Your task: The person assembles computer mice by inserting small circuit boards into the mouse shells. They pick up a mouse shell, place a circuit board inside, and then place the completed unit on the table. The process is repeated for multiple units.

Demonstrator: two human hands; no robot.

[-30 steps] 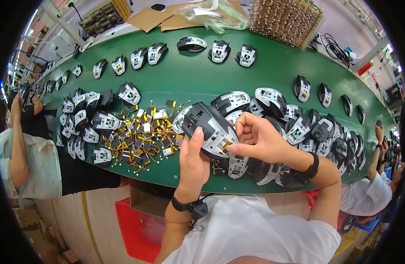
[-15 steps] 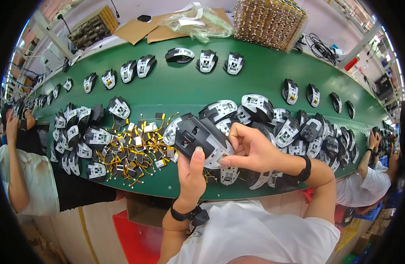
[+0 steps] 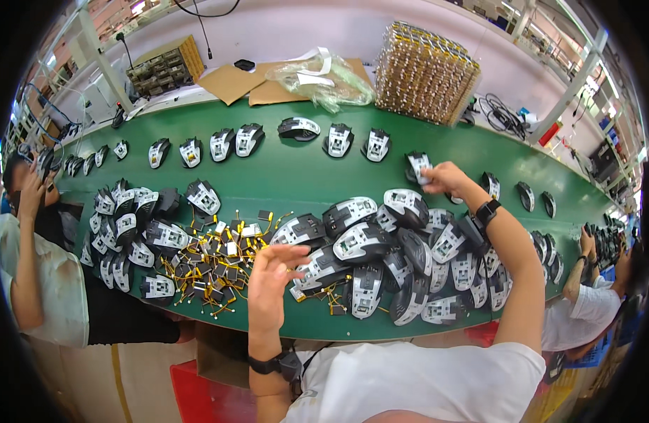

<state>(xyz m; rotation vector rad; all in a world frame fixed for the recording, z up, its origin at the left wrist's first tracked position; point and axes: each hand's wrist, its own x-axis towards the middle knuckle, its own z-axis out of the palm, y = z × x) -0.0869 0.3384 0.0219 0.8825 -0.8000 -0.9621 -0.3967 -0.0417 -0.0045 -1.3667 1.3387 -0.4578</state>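
Observation:
At the far side of the green table, my right hand [image 3: 444, 178] is stretched out, its fingers closed on a white-and-black computer mouse shell [image 3: 417, 166]. My left hand [image 3: 272, 282] is raised with its fingers apart and nothing in it. Just left of that hand lies a heap of small batteries [image 3: 222, 261] with yellow and coloured leads. To its right, a pile of mouse shells [image 3: 367, 285], many showing open cavities, spreads beneath my right forearm. A spaced row of more shells [image 3: 337, 140] runs along the far part of the table.
Another pile of mouse shells [image 3: 125, 236] sits at the left. Behind the green table [image 3: 268, 176] are cardboard [image 3: 229, 83], a clear plastic bag [image 3: 321, 79] and a tall stack of wired parts [image 3: 424, 74]. Co-workers sit at the left [image 3: 46, 282] and right [image 3: 578, 310].
The mouse shell that both hands held is gone from my left hand, which has opened. My right hand has reached far forward and right, holding a shell near the row. The view has tilted up.

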